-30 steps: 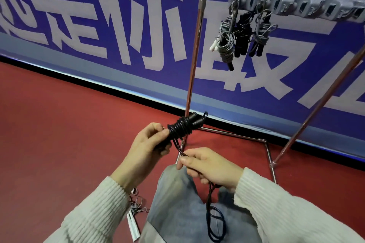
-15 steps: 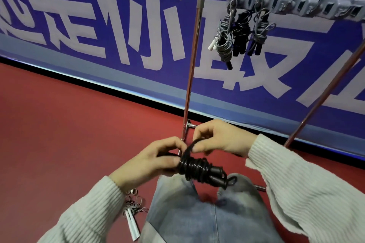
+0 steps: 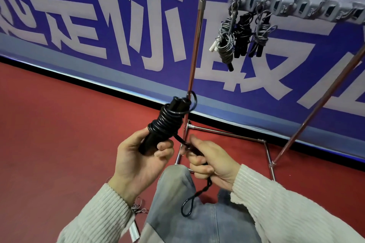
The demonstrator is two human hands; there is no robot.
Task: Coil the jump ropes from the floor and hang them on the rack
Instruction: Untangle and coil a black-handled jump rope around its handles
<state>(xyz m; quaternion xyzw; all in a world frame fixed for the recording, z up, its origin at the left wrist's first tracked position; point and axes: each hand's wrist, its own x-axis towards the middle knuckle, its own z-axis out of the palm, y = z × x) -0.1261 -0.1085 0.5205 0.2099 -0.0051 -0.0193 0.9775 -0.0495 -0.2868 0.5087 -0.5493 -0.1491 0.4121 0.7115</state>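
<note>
Black jump rope (image 3: 169, 118): held in the air above the person's lap, in front of the rack's left upright. The cord is wound in many tight turns around the paired black handles, forming a tilted bundle whose upper end points toward the upright; a small loop of cord stands out at that upper end.

Left hand (image 3: 138, 156): fingers and thumb wrapped around the lower end of the handles, palm facing up.

Right hand (image 3: 209, 162): fingers curled around the free end of the cord where it leaves the bundle; the twisted tail runs out below the hand and ends in a small loop hanging over the knee.

Rack (image 3: 194, 61): chrome frame standing on the red floor (image 3: 59, 124) against the blue banner wall (image 3: 98, 25), with a grey hook strip (image 3: 296, 9) along its top bar.

Hung ropes (image 3: 239, 35): three coiled bundles at the left end of the hook strip, side by side and touching; grey, black, grey, in that order.

Loose rope (image 3: 135, 221): grey cord with pale handles lying on the floor beside the left sleeve, partly hidden.
</note>
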